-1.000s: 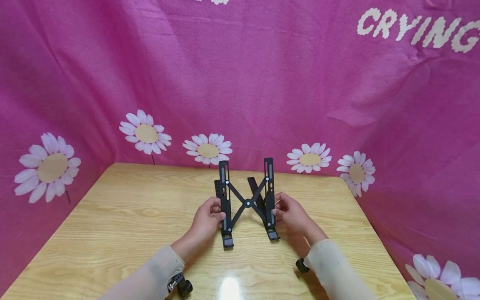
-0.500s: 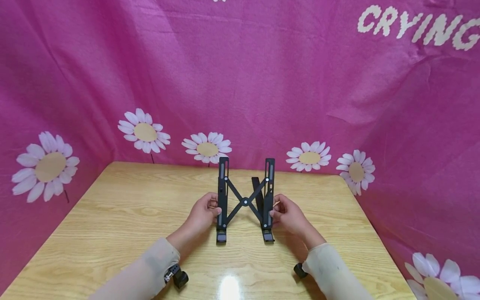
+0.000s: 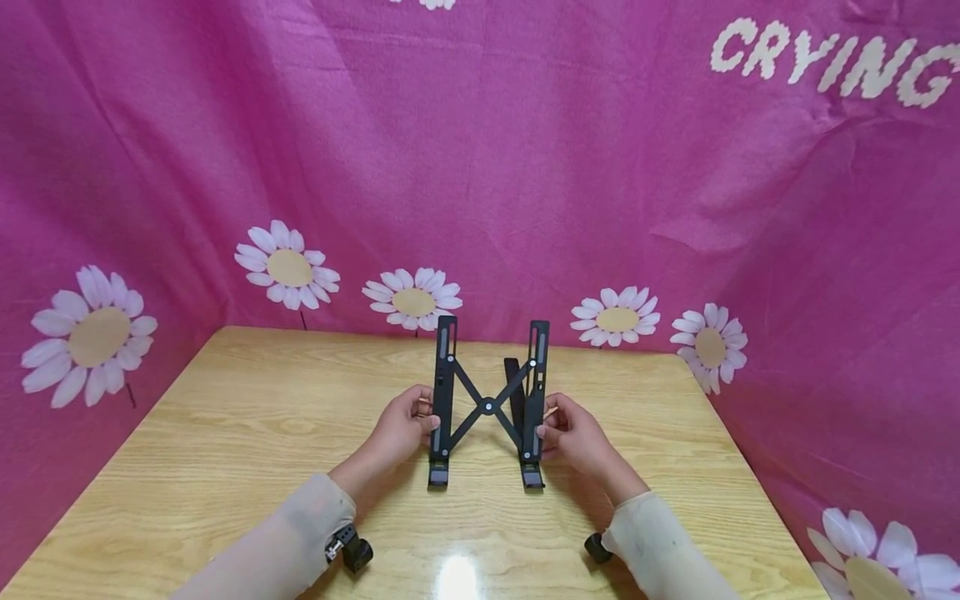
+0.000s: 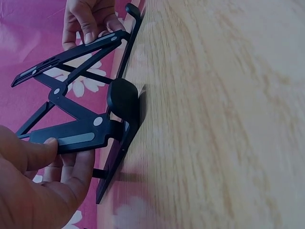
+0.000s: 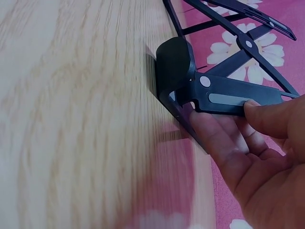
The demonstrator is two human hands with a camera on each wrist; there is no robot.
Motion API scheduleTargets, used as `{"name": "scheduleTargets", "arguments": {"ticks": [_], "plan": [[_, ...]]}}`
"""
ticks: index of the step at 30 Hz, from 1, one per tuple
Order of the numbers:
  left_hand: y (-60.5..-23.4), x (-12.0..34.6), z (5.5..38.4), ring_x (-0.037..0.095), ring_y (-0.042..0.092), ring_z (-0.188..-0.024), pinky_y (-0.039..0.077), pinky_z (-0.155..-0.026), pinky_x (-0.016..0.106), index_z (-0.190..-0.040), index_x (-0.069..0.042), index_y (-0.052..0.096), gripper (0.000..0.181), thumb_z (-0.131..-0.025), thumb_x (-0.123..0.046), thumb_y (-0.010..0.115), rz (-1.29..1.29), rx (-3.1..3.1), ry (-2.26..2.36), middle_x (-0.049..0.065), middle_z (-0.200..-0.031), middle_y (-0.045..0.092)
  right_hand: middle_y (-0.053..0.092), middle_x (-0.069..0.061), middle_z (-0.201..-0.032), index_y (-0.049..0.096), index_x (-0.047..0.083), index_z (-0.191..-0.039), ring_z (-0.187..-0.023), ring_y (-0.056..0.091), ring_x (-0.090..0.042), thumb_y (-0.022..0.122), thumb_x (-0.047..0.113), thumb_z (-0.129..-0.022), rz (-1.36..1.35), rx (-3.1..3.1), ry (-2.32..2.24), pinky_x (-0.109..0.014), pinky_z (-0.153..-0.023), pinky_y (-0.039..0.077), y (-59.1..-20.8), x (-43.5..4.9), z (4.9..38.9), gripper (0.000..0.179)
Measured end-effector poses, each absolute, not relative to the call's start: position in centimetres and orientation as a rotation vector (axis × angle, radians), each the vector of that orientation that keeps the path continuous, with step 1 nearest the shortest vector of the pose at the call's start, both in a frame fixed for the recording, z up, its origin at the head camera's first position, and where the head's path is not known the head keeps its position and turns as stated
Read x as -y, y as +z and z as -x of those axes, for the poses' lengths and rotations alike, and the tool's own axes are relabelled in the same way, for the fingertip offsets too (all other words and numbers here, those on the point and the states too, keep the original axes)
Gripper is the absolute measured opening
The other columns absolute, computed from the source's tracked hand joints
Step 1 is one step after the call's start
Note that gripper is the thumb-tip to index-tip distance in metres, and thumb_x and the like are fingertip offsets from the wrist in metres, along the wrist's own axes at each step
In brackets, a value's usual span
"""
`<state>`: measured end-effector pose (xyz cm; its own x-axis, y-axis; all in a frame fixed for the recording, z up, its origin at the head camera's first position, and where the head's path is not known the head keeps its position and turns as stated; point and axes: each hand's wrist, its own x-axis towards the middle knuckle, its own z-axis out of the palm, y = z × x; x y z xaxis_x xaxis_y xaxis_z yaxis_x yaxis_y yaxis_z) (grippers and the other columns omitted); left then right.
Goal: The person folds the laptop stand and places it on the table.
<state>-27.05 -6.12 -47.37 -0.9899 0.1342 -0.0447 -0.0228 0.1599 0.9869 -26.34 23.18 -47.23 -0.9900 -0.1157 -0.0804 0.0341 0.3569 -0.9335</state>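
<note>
A black folding laptop stand (image 3: 488,407) is spread open on the table, its X-shaped crossbars joining two slotted side arms with grey pads. My left hand (image 3: 401,427) pinches the left side arm (image 4: 71,137), thumb on the upper face and fingers beneath. On the opposite side my right hand (image 3: 576,435) grips the right side arm (image 5: 233,95) the same way. Hooked front feet (image 3: 438,476) of the stand face me on the wood. In the left wrist view the far hand (image 4: 90,21) shows at the other arm.
The light wooden table (image 3: 285,392) extends around the stand. A pink cloth (image 3: 495,167) printed with daisies and white letters hangs behind and along both sides. Black wrist cameras (image 3: 356,553) are strapped at both sleeves.
The stand has turned slightly and shifted a little left, so its two front feet now sit about level. Both hands have kept their hold and moved with it.
</note>
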Motion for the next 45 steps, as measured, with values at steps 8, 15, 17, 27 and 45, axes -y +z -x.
{"name": "scheduleTargets", "arguments": {"ticks": [8, 15, 17, 27, 45], "plan": [[-47.5, 6.4, 27.2, 0.022, 0.064, -0.082, 0.06, -0.07, 0.039, -0.118, 0.0, 0.061, 0.022, -0.098, 0.009, 0.057, -0.149, -2.256, 1.98, 0.021, -0.101, 0.064, 0.056, -0.012, -0.089, 0.054, 0.003, -0.119, -0.073, 0.066, -0.025, 0.058, -0.007, -0.099, 0.128, -2.432, -1.746, -0.049, -0.069, 0.063, -47.3, -22.6, 26.3, 0.023], [-47.6, 6.2, 27.4, 0.025, 0.065, -0.084, 0.06, -0.07, 0.041, -0.12, 0.002, 0.059, 0.023, -0.098, 0.01, 0.057, -0.157, -2.259, 1.98, 0.022, -0.101, 0.064, 0.055, -0.013, -0.09, 0.053, 0.002, -0.121, -0.074, 0.067, -0.026, 0.055, -0.008, -0.1, 0.132, -2.385, -1.771, -0.051, -0.071, 0.063, -47.4, -21.7, 26.2, 0.024], [-47.5, 6.2, 27.5, 0.023, 0.065, -0.084, 0.059, -0.069, 0.038, -0.119, 0.0, 0.06, 0.023, -0.099, 0.009, 0.057, -0.162, -2.255, 1.973, 0.019, -0.099, 0.064, 0.055, -0.013, -0.09, 0.054, 0.004, -0.121, -0.074, 0.066, -0.025, 0.056, -0.008, -0.1, 0.134, -2.386, -1.777, -0.049, -0.07, 0.063, -47.6, -21.6, 26.3, 0.024], [-47.8, 5.1, 27.5, 0.02, 0.063, -0.08, 0.058, -0.067, 0.036, -0.119, 0.001, 0.06, 0.024, -0.098, 0.011, 0.057, -0.158, -2.225, 1.998, 0.017, -0.097, 0.064, 0.057, -0.016, -0.094, 0.057, 0.008, -0.122, -0.079, 0.067, -0.026, 0.057, -0.006, -0.1, 0.095, -2.392, -1.761, -0.047, -0.072, 0.063, -47.5, -21.1, 25.8, 0.026], [-47.7, 3.7, 27.3, 0.02, 0.064, -0.082, 0.059, -0.067, 0.034, -0.118, -0.003, 0.061, 0.022, -0.1, 0.007, 0.057, -0.144, -2.245, 1.975, 0.013, -0.096, 0.063, 0.057, -0.015, -0.092, 0.055, 0.005, -0.123, -0.076, 0.067, -0.024, 0.056, -0.007, -0.1, 0.167, -2.376, -1.796, -0.049, -0.071, 0.063, -48.0, -19.8, 26.0, 0.026]]}}
